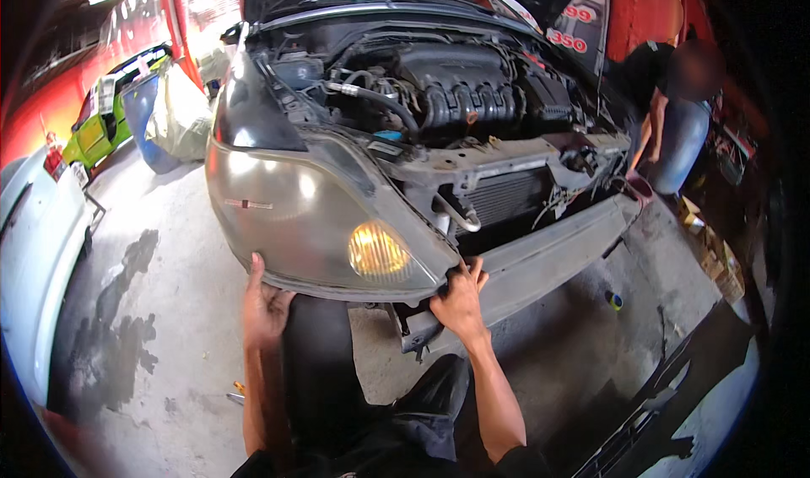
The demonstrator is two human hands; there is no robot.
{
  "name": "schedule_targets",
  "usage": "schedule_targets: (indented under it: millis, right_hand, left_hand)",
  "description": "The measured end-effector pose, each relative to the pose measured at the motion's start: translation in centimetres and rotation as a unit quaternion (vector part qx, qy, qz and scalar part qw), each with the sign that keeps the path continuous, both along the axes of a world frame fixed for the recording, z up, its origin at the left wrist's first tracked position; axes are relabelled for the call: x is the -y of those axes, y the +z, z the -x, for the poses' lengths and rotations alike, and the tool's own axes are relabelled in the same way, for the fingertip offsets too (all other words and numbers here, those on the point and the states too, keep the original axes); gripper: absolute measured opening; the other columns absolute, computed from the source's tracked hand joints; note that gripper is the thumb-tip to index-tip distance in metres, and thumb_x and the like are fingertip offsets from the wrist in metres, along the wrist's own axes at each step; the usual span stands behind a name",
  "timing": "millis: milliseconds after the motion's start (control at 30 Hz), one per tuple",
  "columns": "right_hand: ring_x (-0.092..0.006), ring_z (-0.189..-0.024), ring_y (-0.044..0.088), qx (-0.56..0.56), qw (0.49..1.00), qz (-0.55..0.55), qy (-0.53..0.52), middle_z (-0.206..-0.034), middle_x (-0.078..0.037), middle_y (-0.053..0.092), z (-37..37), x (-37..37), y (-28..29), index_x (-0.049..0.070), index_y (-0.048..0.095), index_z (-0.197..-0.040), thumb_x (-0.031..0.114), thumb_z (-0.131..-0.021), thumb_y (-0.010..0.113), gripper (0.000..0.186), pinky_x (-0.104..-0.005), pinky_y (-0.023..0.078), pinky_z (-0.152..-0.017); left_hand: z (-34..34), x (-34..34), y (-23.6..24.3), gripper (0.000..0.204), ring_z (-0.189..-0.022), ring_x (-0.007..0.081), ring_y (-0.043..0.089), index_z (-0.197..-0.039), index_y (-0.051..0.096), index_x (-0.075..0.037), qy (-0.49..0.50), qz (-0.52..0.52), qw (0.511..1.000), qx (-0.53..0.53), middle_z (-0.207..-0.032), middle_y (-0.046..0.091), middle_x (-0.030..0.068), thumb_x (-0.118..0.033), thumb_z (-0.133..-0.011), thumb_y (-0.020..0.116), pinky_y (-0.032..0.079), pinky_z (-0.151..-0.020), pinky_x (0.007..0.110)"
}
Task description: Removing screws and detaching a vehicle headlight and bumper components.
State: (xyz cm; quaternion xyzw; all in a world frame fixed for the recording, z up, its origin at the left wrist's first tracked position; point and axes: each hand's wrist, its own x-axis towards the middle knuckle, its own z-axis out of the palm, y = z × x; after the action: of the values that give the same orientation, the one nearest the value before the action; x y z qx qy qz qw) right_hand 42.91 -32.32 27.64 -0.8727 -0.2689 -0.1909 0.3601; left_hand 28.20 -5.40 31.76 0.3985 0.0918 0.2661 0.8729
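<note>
A large, hazy car headlight (283,216) with an amber section sits at the front corner of a dark car, below the fender (253,111). My left hand (264,305) holds its lower edge, thumb up against the lens and fingers curled beneath. At the headlight's inner lower corner, my right hand (462,301) is closed around the edge, its fingertips partly hidden. The headlight's back side cannot be seen. Beside my right hand runs the grey bumper beam (540,263), exposed across the car's front.
Above the radiator (506,199), the engine (460,77) lies exposed under the raised hood. Another person (666,98) bends at the car's far right side. A detached bumper (641,427) lies at lower right, a screwdriver (238,392) on the floor, and a pale car panel (42,267) at left.
</note>
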Motion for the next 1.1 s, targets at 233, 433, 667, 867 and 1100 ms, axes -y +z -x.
schedule_targets:
  millis: [233, 433, 667, 867, 1100]
  right_hand:
    - [-0.0403, -0.113, 0.038, 0.055, 0.998, -0.026, -0.034, -0.119, -0.024, 0.054, 0.8, -0.4, 0.8, -0.012, 0.065, -0.081, 0.0, -0.049, 0.063, 0.034, -0.0524, 0.032, -0.093]
    - [-0.0386, -0.11, 0.041, 0.035, 0.999, 0.003, -0.033, -0.112, -0.018, 0.057, 1.2, -0.3, 1.5, -0.005, 0.064, -0.097, -0.006, -0.053, 0.056, 0.045, -0.0614, 0.03, -0.096]
    - [-0.0361, -0.11, 0.04, 0.0, 0.997, 0.038, -0.068, -0.113, -0.019, 0.057, 0.8, 0.0, 0.9, -0.008, 0.064, -0.084, 0.0, -0.052, 0.063, 0.033, -0.0485, 0.032, -0.093]
    - [-0.0348, -0.101, 0.045, 0.046, 0.996, -0.005, -0.074, -0.103, -0.015, 0.06, 0.6, 0.4, 0.6, -0.007, 0.063, -0.073, -0.001, -0.048, 0.064, 0.026, -0.0472, 0.034, -0.09]
    - [-0.0347, -0.102, 0.043, 0.066, 0.991, 0.03, -0.11, -0.099, -0.014, 0.057, 1.6, -0.1, 1.4, -0.006, 0.063, -0.082, 0.0, -0.051, 0.061, 0.032, -0.0458, 0.033, -0.087]
  left_hand:
    - [-0.7, 3.3, 2.1, 0.067, -0.122, 0.0259, 0.049, -0.136, 0.038, -0.003, 0.027, 0.063, 0.997, 0.042, -0.134, 0.05, 0.0136, -0.049, -0.09, 0.056, 0.039, -0.102, 0.044]
    - [-2.3, 1.7, -2.0, 0.066, -0.122, 0.0245, 0.047, -0.136, 0.039, -0.008, -0.003, 0.16, 0.98, 0.119, -0.134, 0.048, 0.0082, -0.049, -0.089, 0.058, 0.036, -0.104, 0.043]
    - [-3.1, 4.1, -1.7, 0.072, -0.123, 0.0213, 0.044, -0.133, 0.043, -0.009, -0.034, 0.238, 0.962, 0.127, -0.133, 0.048, 0.0036, -0.053, -0.081, 0.067, 0.033, -0.107, 0.041]
    - [-3.4, 4.1, -0.8, 0.076, -0.121, 0.0225, 0.044, -0.134, 0.041, -0.007, -0.038, 0.261, 0.956, 0.133, -0.132, 0.047, 0.0046, -0.052, -0.08, 0.068, 0.035, -0.105, 0.041]
    - [-3.4, 4.2, -0.4, 0.075, -0.122, 0.023, 0.043, -0.134, 0.042, -0.007, -0.036, 0.286, 0.948, 0.135, -0.132, 0.047, 0.0052, -0.05, -0.079, 0.07, 0.035, -0.105, 0.041]
